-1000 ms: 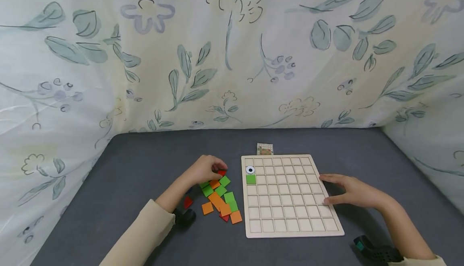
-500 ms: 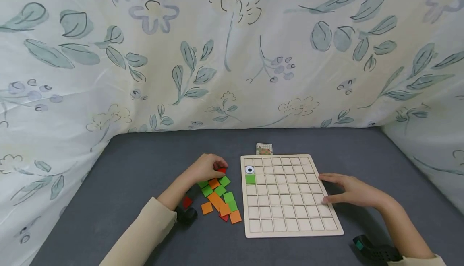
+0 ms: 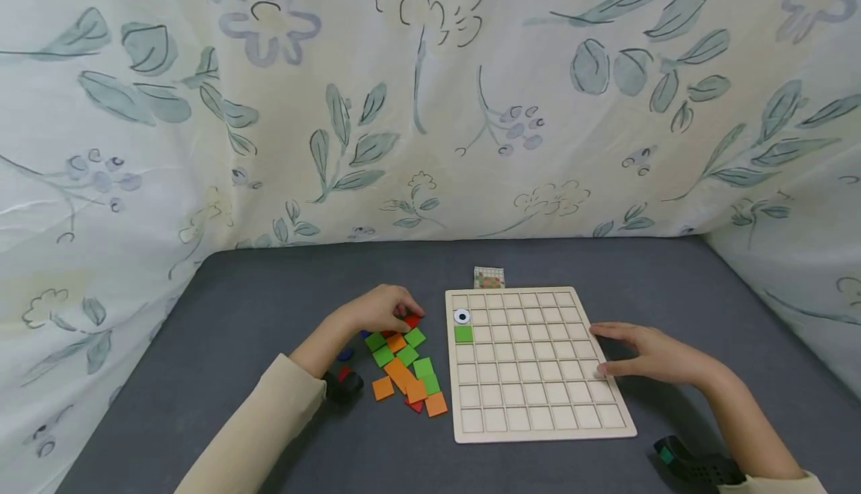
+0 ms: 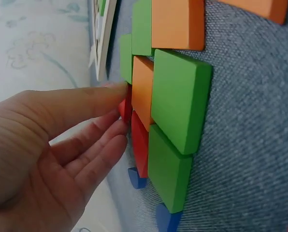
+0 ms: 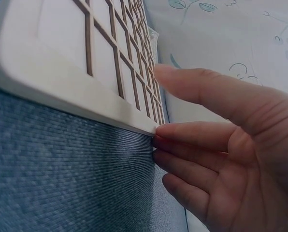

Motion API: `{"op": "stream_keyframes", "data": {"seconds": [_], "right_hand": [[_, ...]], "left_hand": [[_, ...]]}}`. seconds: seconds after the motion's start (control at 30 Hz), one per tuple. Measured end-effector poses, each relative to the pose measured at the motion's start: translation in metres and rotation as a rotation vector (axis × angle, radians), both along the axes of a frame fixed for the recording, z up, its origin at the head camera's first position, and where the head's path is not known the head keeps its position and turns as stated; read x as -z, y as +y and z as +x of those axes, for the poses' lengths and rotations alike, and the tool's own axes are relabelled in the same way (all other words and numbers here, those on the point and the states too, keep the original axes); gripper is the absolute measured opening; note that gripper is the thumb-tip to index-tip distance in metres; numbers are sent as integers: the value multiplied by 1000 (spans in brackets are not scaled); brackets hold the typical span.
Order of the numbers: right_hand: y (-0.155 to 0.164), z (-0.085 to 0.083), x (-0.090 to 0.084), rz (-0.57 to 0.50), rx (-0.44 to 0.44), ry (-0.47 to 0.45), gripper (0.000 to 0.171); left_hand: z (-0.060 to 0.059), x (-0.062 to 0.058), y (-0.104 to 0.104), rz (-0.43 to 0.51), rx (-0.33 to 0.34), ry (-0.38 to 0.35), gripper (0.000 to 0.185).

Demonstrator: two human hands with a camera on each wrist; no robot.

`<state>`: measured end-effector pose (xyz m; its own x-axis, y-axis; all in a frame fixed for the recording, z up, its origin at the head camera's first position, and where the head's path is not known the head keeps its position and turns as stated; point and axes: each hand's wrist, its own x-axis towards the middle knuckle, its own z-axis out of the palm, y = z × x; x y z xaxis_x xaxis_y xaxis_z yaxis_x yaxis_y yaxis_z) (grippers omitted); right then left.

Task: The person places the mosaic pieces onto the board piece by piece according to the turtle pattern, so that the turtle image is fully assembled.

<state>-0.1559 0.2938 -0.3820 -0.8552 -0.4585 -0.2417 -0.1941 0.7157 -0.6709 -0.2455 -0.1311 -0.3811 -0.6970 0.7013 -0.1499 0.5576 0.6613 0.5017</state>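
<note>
1. At centre frame in the head view, a person in a beige sleeve worked over a dark grey table (image 3: 269,292), with a flowered cloth (image 3: 430,90) hung behind it across the whole upper half.

2. The left hand (image 3: 380,309), left of centre, lay over the top of a heap of coloured tiles (image 3: 403,363). Its fingers were curled down, and thumb and fingertips closed on a red tile (image 3: 412,320) at the heap's upper edge.

3. The left wrist view showed the same grip from close by: the hand (image 4: 47,150) filled the lower left, its thumb and fingertips meeting at the red tile (image 4: 126,108), with green and orange tiles lying flat beside it.

4. The wooden grid board (image 3: 531,363) lay just right of the heap, in the lower middle of the frame. A green tile (image 3: 463,333) sat in its left column, directly below a black-and-white eye piece (image 3: 462,317).

5. The right hand (image 3: 646,356), right of centre, rested with fingers straight against the board's right edge (gripping nothing). The right wrist view showed that hand (image 5: 231,159) with fingertips touching the rim of the board (image 5: 62,72).

6. A small printed card (image 3: 489,278) lay just above the board's top edge.
</note>
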Motion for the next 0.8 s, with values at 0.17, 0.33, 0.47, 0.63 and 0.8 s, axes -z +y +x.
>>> {"op": "stream_keyframes", "data": {"seconds": [0.17, 0.33, 0.47, 0.63, 0.8], "right_hand": [[0, 0, -1, 3, -9, 4, 72], [0, 0, 0, -4, -5, -3, 71], [1, 0, 1, -13, 7, -13, 70], [0, 0, 1, -10, 16, -14, 70], [-1, 0, -1, -7, 16, -7, 70]], "left_hand": [[-1, 1, 2, -15, -70, 27, 27], [0, 4, 2, 15, -106, 24, 26], [-1, 7, 0, 47, -103, 15, 25], [-3, 10, -2, 69, -105, 3, 24], [-3, 11, -2, 91, -121, -20, 23]]}}
